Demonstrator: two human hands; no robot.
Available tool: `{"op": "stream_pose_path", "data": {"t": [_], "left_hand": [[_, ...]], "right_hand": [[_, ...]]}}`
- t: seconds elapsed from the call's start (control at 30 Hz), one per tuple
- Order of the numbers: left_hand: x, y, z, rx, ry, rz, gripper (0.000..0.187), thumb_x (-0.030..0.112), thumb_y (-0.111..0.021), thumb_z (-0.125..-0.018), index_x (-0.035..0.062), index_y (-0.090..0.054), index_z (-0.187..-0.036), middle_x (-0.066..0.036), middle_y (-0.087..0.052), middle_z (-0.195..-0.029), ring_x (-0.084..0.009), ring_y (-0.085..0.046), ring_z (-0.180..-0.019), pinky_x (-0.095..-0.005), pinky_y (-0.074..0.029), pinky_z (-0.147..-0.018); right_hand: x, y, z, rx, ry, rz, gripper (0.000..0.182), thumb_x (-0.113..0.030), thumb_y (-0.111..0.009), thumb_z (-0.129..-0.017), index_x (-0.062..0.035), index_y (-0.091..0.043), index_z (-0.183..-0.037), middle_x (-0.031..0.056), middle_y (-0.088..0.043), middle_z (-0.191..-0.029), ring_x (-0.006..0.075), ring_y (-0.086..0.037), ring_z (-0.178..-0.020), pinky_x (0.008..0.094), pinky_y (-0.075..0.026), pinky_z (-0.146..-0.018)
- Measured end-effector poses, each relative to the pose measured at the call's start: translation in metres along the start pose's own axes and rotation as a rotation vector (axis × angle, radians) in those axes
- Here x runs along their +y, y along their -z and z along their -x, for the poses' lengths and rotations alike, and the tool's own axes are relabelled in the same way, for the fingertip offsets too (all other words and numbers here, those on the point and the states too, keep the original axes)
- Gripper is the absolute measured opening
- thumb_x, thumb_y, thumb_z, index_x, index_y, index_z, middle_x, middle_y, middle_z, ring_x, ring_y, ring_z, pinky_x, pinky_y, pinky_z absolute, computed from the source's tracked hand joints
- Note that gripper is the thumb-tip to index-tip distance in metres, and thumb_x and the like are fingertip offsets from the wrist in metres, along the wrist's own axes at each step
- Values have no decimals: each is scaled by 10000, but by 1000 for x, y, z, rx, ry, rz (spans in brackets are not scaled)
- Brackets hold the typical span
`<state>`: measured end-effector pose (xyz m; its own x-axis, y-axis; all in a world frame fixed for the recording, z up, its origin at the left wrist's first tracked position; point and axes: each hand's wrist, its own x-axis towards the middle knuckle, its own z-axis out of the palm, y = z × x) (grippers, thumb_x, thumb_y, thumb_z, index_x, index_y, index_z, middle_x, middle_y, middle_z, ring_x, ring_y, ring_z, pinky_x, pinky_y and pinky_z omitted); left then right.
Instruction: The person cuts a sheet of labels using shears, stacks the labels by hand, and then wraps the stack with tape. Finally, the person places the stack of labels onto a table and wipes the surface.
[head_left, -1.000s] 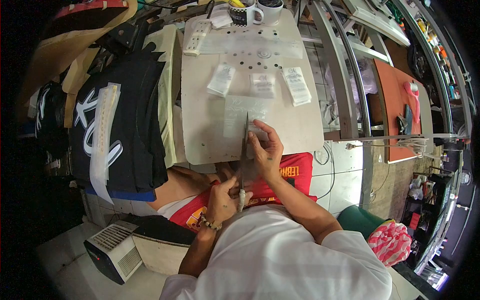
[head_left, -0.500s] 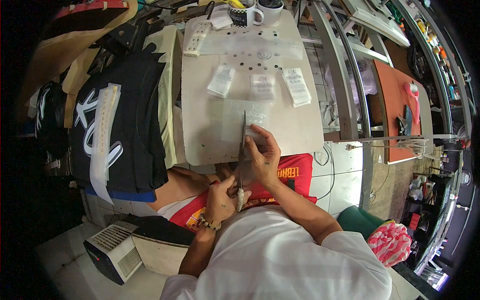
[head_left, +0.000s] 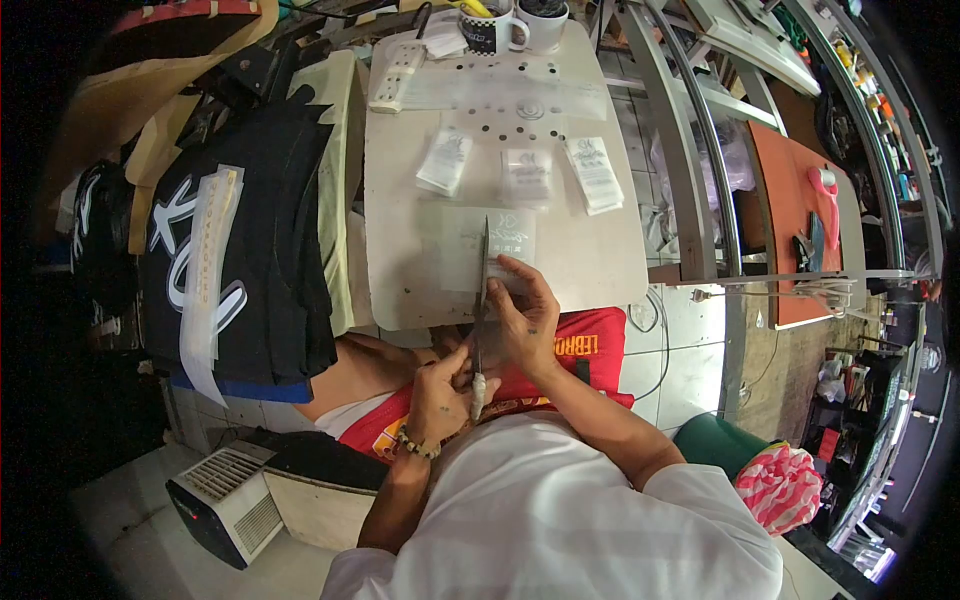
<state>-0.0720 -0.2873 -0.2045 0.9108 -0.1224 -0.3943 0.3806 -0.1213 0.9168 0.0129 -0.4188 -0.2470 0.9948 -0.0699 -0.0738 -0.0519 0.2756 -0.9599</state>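
Long scissors [head_left: 484, 270] with a wrapped, pale handle point away from my body over the front edge of the table. My left hand [head_left: 440, 400] is closed round their handle end. In my right hand [head_left: 525, 310], thumb and fingers pinch a clear printed film [head_left: 512, 235] beside the blades. The film lies partly on the table, with white lettering on it. Beyond it are three stacks of small printed transparent pieces: a left stack [head_left: 444, 162], a middle stack [head_left: 526, 177] and a right stack [head_left: 594, 174].
The pale table [head_left: 400, 270] also bears a power strip [head_left: 396, 76], a checkered mug [head_left: 485, 34] and scattered dark dots. Black printed fabric [head_left: 270, 230] is piled at the left with a film strip [head_left: 207, 270] on top. A metal frame [head_left: 665, 130] stands at the right.
The printed film has shifted and turned slightly beside the blades. The scissors have moved a little to the left at the handle, and both hands have shifted slightly.
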Motion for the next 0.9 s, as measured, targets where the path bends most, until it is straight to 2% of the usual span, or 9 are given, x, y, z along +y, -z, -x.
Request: {"op": "stream_pose_path", "data": {"t": [0.1, 0.27, 0.33, 0.47, 0.57, 0.63, 0.73, 0.83, 0.9], "left_hand": [[-10, 1, -2, 7, -27, 20, 552, -20, -737, -828, -58, -531, -1339, -105, -708, -1091, -113, -650, -972, -260, -532, -859], [-10, 2, -5, 10, -51, 102, 516, -17, -738, -828, -55, -552, -1307, -99, -709, -1097, -109, -652, -967, -252, -530, -846], [-10, 4, -6, 34, -71, -28, 641, 26, -774, -803, -58, -510, -1381, -87, -711, -953, -58, -599, -801, -227, -523, -699], [8, 7, -3, 9, 45, -155, 638, 29, -775, -807, -56, -510, -1382, -63, -694, -964, -47, -567, -787, -211, -503, -674], [-1, 6, -7, -15, 35, 73, 611, 11, -760, -818, -50, -517, -1375, -43, -681, -977, -39, -566, -798, -205, -506, -670], [14, 2, -9, 40, -51, 138, 471, 25, -779, -818, -17, -606, -1254, 64, -596, -830, -18, -533, -700, -187, -472, -605], [12, 3, -10, 10, 20, 202, 479, 21, -777, -822, -7, -605, -1267, 18, -663, -892, -30, -570, -715, -195, -487, -609], [0, 6, -12, -75, 36, 215, 494, 2, -777, -812, -9, -599, -1273, -59, -717, -989, -59, -627, -742, -218, -524, -628], [12, 10, -4, -148, 73, 268, 533, -3, -785, -801, -9, -577, -1292, -97, -721, -1020, -84, -650, -757, -238, -544, -644]], "right_hand": [[4, 0, -1, 11, 11, 5, 351, -11, -660, -934, 11, -579, -1276, 40, -680, -958, 64, -611, -822, 211, -502, -743], [5, 2, 3, -20, 11, 60, 355, -6, -666, -928, 7, -582, -1273, 56, -694, -984, 78, -629, -851, 221, -512, -766], [4, 2, 3, -31, -16, 45, 358, -5, -668, -926, 6, -583, -1274, 61, -698, -993, 82, -634, -861, 224, -514, -775], [3, 4, 5, -40, -9, 60, 360, 21, -643, -929, 12, -575, -1282, 74, -694, -1032, 93, -642, -907, 236, -517, -814], [1, 7, 8, -76, 6, 118, 355, 52, -607, -927, 25, -573, -1279, 96, -672, -1098, 122, -638, -972, 256, -514, -861], [3, 10, 9, -107, 19, 171, 348, 64, -589, -923, 36, -576, -1269, 114, -652, -1147, 145, -632, -1022, 271, -511, -891], [6, 12, 9, -106, 5, 108, 384, 99, -560, -907, 36, -561, -1285, 131, -643, -1187, 176, -636, -1056, 284, -509, -921], [-6, 20, 12, -113, 10, 133, 405, 98, -566, -911, 32, -546, -1310, 99, -660, -1162, 121, -618, -1045, 263, -492, -920], [-12, 30, 14, -50, -19, 118, 422, 103, -567, -903, 27, -538, -1316, 90, -661, -1147, 105, -636, -963, 235, -513, -834]]}}
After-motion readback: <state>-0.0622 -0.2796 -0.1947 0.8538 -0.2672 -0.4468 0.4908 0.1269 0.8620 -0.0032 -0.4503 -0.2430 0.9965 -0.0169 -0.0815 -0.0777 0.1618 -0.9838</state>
